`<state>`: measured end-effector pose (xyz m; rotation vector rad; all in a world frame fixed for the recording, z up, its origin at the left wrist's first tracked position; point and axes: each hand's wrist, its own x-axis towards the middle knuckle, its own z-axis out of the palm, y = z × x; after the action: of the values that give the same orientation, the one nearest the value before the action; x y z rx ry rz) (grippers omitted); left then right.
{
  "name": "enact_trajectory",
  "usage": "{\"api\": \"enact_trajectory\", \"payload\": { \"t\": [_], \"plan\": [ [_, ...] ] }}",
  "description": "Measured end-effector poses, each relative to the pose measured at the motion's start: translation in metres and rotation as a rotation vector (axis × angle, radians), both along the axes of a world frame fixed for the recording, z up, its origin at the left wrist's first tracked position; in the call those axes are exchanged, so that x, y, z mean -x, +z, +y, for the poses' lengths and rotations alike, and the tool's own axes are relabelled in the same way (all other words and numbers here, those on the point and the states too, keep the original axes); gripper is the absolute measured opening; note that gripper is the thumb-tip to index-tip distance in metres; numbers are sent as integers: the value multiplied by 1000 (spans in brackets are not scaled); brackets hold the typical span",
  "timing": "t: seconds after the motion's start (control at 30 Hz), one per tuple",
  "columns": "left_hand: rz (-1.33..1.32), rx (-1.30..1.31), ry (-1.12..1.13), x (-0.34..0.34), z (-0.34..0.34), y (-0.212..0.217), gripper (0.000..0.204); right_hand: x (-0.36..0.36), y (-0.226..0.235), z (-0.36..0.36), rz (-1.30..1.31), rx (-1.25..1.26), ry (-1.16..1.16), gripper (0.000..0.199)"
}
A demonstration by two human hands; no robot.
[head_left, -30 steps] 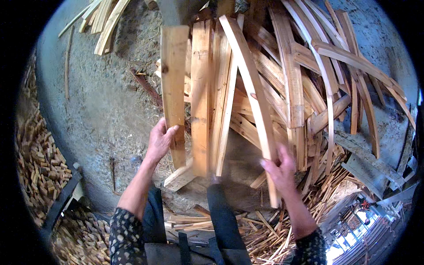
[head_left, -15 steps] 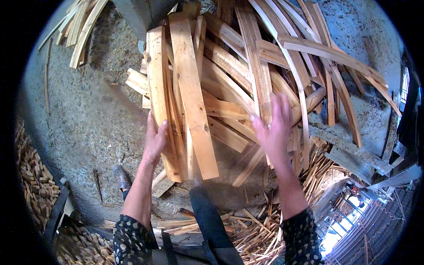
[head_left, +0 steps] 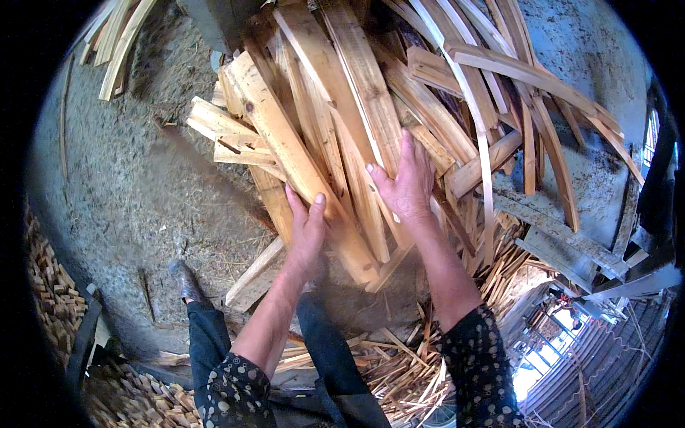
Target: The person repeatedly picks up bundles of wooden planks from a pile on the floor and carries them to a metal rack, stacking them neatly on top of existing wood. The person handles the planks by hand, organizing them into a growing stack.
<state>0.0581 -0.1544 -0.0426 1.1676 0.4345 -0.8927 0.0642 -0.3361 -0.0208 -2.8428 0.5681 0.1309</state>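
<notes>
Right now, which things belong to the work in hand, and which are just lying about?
In hand: left hand; right hand; bundle of wooden slats.
Lying about: bent strips; splinter heap; small wood blocks; concrete floor.

Two bare forearms, sleeves point(head_left: 232, 389) pushed back near the elbows. Sleeves black, dotted with small pale specks, the right one point(head_left: 479, 371) the same cloth. Dark blue trousers point(head_left: 214, 335) below. Dark, dusty shoe point(head_left: 187, 279) on the left foot. Hands bare, no gloves, no rings visible.
</notes>
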Motion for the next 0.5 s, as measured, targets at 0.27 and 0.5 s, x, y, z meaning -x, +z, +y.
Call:
{"api": "enact_trajectory", "payload": {
  "t": [0.27,0.5],
  "plan": [
    [354,126,57,37,23,-52,63,-7,-4,8,193,115,82,82],
    [385,308,71,43,11,-34,68,53,53,-13,-41,-134,59,61]
  ]
}}
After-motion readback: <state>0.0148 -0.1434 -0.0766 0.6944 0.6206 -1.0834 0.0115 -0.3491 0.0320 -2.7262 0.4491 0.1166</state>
